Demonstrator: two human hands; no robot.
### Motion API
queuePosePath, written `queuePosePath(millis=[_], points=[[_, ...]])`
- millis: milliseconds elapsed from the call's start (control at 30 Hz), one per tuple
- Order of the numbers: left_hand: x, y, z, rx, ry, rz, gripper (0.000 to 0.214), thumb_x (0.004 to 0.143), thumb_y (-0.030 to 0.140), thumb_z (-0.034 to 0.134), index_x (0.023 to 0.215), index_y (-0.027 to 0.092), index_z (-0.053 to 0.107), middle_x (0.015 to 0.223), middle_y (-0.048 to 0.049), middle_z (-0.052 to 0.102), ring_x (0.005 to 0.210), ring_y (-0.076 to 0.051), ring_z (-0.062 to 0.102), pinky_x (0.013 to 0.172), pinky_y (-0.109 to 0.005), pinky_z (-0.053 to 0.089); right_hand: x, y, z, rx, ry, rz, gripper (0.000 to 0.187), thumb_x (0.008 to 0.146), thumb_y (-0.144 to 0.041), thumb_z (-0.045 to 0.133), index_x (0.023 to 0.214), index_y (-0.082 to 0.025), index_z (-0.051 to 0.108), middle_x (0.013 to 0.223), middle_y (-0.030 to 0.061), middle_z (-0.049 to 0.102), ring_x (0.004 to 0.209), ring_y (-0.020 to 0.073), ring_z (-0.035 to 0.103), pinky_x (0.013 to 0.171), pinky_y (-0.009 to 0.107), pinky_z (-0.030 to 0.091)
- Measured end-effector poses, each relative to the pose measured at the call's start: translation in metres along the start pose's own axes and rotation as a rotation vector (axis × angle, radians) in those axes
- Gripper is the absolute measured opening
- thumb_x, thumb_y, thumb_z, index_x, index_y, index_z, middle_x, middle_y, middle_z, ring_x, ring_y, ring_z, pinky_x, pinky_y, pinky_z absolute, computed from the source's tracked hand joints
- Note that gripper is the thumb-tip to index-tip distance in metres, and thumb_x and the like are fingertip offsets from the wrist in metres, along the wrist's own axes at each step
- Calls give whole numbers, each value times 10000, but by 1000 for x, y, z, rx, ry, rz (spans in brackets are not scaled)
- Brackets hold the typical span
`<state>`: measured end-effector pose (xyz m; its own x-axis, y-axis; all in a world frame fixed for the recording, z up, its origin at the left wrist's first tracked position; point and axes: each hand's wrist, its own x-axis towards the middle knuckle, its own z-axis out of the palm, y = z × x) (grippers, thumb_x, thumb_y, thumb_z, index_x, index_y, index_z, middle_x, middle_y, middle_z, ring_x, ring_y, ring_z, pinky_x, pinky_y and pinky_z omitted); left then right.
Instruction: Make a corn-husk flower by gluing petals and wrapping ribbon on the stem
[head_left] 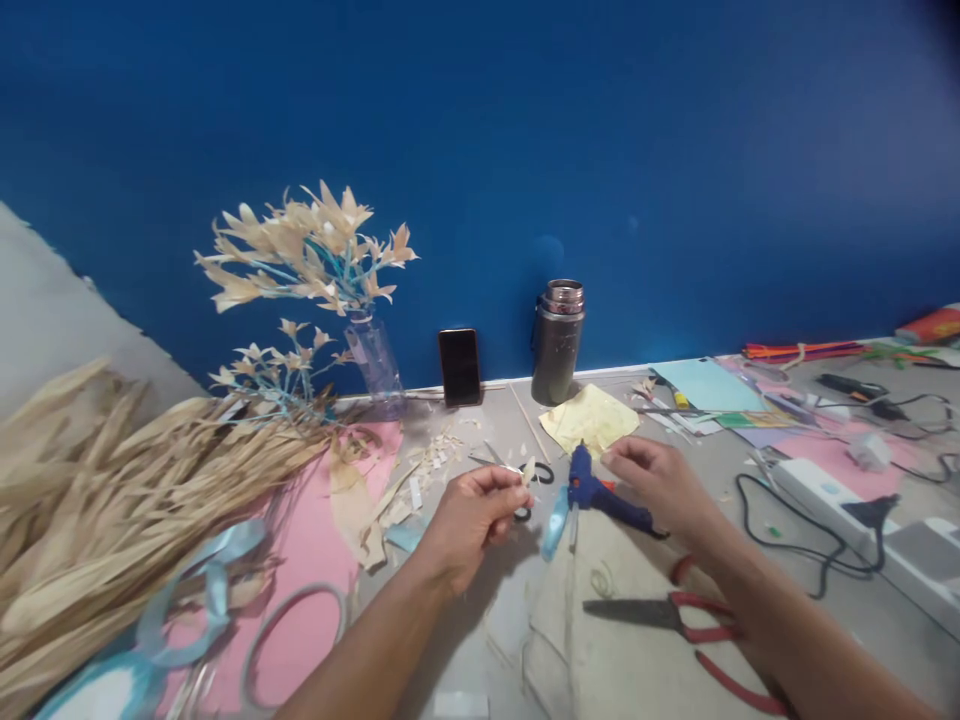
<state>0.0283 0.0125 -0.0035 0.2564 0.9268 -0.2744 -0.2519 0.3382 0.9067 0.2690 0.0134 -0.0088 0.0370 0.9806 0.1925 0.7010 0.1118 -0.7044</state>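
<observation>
My left hand (472,515) is closed in a pinch on a small pale husk piece (528,470) with a thin stick, held above the grey table. My right hand (656,480) hovers just right of a blue glue gun (600,492), fingers curled, with nothing clearly in them. Small black-handled scissors (536,473) lie just behind the left hand's fingertips. Light blue ribbon (555,522) hangs beside the glue gun.
A heap of dried husks (112,500) fills the left. A vase of husk flowers (315,260), a phone (460,366) and a metal flask (558,340) stand at the blue wall. Red-handled scissors (675,615), a power strip (847,500), cables and coloured paper (709,385) lie right.
</observation>
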Motion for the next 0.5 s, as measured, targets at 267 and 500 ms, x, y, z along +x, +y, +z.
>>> queuePosePath(millis=[267, 500], points=[[-23, -6, -5, 200, -43, 283, 78, 663, 189, 794, 659, 148, 728, 639, -26, 687, 532, -93, 519, 520, -217, 371, -10, -38, 7, 683, -49, 13, 264, 843, -454, 721, 781, -206, 652, 620, -49, 516, 541, 100, 425, 507, 224, 353], [-34, 1, -6, 541, -28, 795, 136, 840, 76, 691, 799, 179, 771, 787, -41, 734, 768, -141, 671, 728, -245, 511, -27, -51, 27, 637, 93, -297, 84, 905, -255, 669, 825, -232, 683, 812, 7, 652, 734, 150, 591, 639, 252, 472]])
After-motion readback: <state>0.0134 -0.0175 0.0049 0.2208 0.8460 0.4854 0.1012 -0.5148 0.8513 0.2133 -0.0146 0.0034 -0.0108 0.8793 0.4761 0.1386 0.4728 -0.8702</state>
